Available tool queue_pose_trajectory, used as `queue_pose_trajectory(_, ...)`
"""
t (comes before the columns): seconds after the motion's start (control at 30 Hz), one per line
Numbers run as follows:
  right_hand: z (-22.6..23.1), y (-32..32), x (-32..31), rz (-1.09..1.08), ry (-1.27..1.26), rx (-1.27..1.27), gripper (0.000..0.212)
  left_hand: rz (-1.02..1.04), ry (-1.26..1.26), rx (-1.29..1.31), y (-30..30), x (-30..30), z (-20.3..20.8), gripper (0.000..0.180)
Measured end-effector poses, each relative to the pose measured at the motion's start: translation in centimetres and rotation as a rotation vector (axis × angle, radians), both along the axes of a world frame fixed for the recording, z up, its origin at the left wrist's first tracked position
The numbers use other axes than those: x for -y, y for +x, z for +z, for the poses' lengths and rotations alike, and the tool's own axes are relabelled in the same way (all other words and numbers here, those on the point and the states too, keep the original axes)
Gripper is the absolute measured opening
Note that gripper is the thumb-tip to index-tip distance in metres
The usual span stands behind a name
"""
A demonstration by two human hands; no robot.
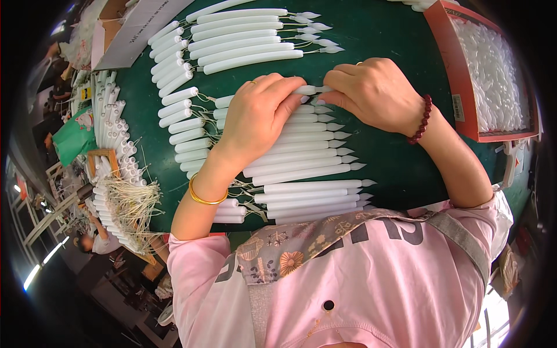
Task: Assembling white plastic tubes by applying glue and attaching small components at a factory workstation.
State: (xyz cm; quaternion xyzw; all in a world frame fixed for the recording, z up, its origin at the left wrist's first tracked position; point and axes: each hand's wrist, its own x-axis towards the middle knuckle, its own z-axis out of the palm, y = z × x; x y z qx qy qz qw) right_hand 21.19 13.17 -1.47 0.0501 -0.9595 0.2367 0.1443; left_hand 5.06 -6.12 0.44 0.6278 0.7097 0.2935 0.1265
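My left hand is closed round a white electric taper candle, whose end shows past the fingertips. At that end, my right hand pinches a small flame-shaped tip, mostly hidden by its fingers. The two parts meet between my hands; whether they are fully joined I cannot tell. Below my hands lies a row of similar white candles with pointed tips to the right. Farther off is another row of candles, their tips hanging on thin wires. Short white tubes lie to the left, wired to the candles.
A dark green table carries everything. At the right stands a red-orange box full of white flame-shaped tips. Left are stacked white tubes with bundled loose wires. A cardboard box stands far left; another person is beyond.
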Motion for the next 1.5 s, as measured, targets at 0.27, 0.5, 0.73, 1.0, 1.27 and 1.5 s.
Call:
queue_pose_trajectory(0.27,0.9,-0.1,-0.2,0.027,0.065,0.143,0.028,-0.045,0.008,0.008,-0.2,0.0,-0.7,0.020)
queue_pose_trajectory(0.5,0.5,-0.1,0.2,0.053,0.032,0.208,0.031,-0.092,-0.003,0.026,-0.5,-0.2,-0.5,0.021)
queue_pose_trajectory(0.73,0.5,-0.1,0.2,0.060,0.016,0.215,0.030,-0.058,0.070,0.026,-0.1,0.1,-1.5,0.018)
queue_pose_trajectory(1.0,-0.6,-1.3,0.6,0.104,0.145,0.003,0.029,-0.053,0.092,-0.002,0.0,-0.1,-1.6,0.018)
queue_pose_trajectory(1.27,2.5,-1.9,-1.4,0.049,-0.040,0.274,0.032,0.077,0.029,0.115,-1.1,-0.3,1.9,0.019)
queue_pose_trajectory(1.5,0.2,-1.8,-2.2,-0.237,0.082,0.028,0.023,0.116,0.052,-0.222,-3.5,-2.6,-0.1,0.018)
